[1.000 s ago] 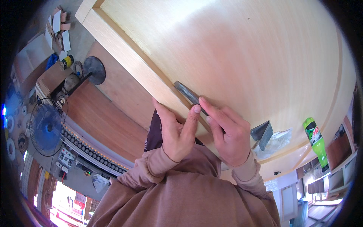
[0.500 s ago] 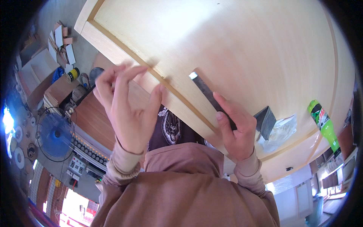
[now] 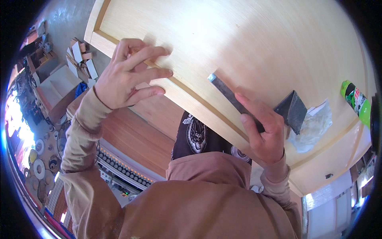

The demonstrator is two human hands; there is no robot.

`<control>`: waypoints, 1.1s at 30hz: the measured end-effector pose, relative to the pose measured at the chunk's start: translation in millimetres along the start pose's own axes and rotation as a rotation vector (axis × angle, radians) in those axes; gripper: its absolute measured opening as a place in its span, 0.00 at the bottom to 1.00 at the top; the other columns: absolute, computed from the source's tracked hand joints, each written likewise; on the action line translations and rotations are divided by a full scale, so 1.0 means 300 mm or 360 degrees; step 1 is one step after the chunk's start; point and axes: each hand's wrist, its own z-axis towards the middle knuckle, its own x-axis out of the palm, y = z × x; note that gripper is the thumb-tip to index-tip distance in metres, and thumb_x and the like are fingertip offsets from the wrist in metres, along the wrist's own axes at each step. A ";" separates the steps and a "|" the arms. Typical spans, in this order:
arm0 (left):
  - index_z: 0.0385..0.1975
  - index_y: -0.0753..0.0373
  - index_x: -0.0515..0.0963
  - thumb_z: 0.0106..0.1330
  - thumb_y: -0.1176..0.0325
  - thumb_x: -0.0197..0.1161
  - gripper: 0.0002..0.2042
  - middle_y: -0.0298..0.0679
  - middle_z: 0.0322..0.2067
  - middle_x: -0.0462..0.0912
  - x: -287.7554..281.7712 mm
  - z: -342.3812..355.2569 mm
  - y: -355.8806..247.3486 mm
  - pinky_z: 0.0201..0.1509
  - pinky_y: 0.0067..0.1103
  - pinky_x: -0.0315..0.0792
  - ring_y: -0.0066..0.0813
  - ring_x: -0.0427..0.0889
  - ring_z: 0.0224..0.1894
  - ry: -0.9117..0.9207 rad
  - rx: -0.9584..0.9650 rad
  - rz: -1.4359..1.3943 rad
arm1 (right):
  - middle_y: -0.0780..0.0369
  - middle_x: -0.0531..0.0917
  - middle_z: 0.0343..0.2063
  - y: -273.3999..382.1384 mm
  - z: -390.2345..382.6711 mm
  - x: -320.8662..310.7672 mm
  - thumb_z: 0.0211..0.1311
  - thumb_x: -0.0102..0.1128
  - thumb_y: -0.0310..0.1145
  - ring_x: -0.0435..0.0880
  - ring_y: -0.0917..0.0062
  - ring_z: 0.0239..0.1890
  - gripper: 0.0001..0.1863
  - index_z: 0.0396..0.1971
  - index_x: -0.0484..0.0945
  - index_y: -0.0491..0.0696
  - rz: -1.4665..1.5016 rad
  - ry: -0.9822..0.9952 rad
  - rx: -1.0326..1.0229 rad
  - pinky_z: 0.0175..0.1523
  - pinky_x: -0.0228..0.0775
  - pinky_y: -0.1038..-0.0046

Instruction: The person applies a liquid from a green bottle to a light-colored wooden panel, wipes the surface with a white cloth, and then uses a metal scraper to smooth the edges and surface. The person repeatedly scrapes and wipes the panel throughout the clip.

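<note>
My right hand [image 3: 266,133] grips a dark flat steel blade [image 3: 229,95] with a bright end, probably a chisel. Its shiny tip points away and to the left, just over the pale wooden panel [image 3: 223,44]. Bent fingers spread apart on my left hand [image 3: 127,77], which holds nothing. It hovers over or lightly touches the panel's raised edge strip [image 3: 191,91]; I cannot tell which. Beside my right hand lies a folded piece of black sandpaper [image 3: 293,111], partly on a crumpled clear plastic sheet [image 3: 316,127].
A green bottle [image 3: 355,101] lies on the panel at the far right. Wood offcuts [image 3: 81,57] are heaped on the floor at the far left. A machine with a row of black rollers [image 3: 123,167] stands at the lower left, beside a brown board [image 3: 135,133].
My left hand has moved up and over the panel's edge strip, turning with its fingers toward the right. The blade stays in my right hand. The whole view has shifted a little.
</note>
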 end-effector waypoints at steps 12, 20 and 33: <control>0.43 0.61 0.80 0.61 0.56 0.85 0.22 0.39 0.60 0.81 -0.056 0.085 0.081 0.65 0.40 0.73 0.47 0.72 0.58 0.0030 -0.0048 -0.0560 | 0.51 0.91 0.57 0.066 0.076 0.029 0.73 0.60 0.18 0.93 0.53 0.55 0.24 0.65 0.86 0.47 -0.0274 0.0164 -0.0073 0.56 0.87 0.59; 0.47 0.61 0.89 0.72 0.63 0.76 0.10 0.37 0.52 0.82 -0.057 0.052 0.155 0.56 0.34 0.73 0.40 0.71 0.50 -0.0017 0.0129 -0.0616 | 0.49 0.92 0.56 0.060 0.107 0.053 0.72 0.61 0.15 0.93 0.52 0.55 0.23 0.64 0.87 0.44 -0.0281 0.0225 -0.0097 0.58 0.86 0.60; 0.44 0.57 0.88 0.73 0.52 0.75 0.15 0.35 0.55 0.79 -0.021 0.054 0.173 0.57 0.34 0.71 0.41 0.68 0.51 0.0055 0.0293 -0.0417 | 0.52 0.91 0.53 0.116 0.131 0.073 0.71 0.63 0.18 0.93 0.53 0.50 0.26 0.67 0.87 0.50 -0.0522 0.0410 0.0115 0.51 0.86 0.59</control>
